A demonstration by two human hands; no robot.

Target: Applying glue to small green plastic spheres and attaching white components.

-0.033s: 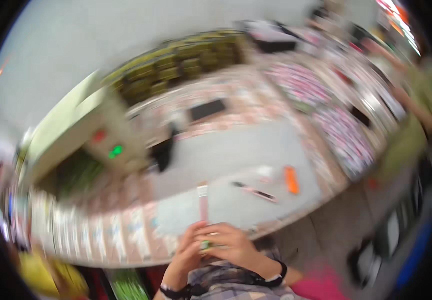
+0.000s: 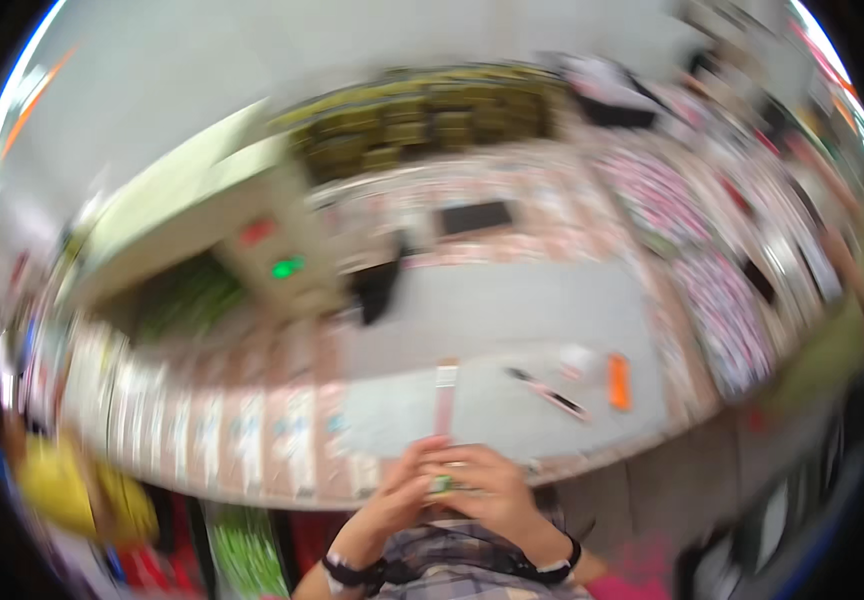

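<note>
Green marks the small object between our left hand and our right hand, which meet at the table's near edge. Our fingers are bent and drawn close together around it; we cannot tell which hand, if either, truly pinches it. At twelve o'clock, just past our fingertips, a pink strip with a white band points away from us on the grey work surface. Between one and two o'clock lie a pink-and-black pen-like tool and a small white item, with an orange bar at two. Farther out, a black box sits at twelve, a cream machine with a green display at eleven, and rows of white packets between nine and ten. Olive bins stand beyond the black box.

Since the previous frame, our hands and the whole table have slid rightward together in view. We read that as our head turning left, with the grip on the green object much as it was and nothing newly picked up or set down.

Motion blur softens everything. Our fingers hide most of the green object, and whether the strip's near end touches them is unclear. At nine o'clock, a person in yellow is smeared near the dark rim.
</note>
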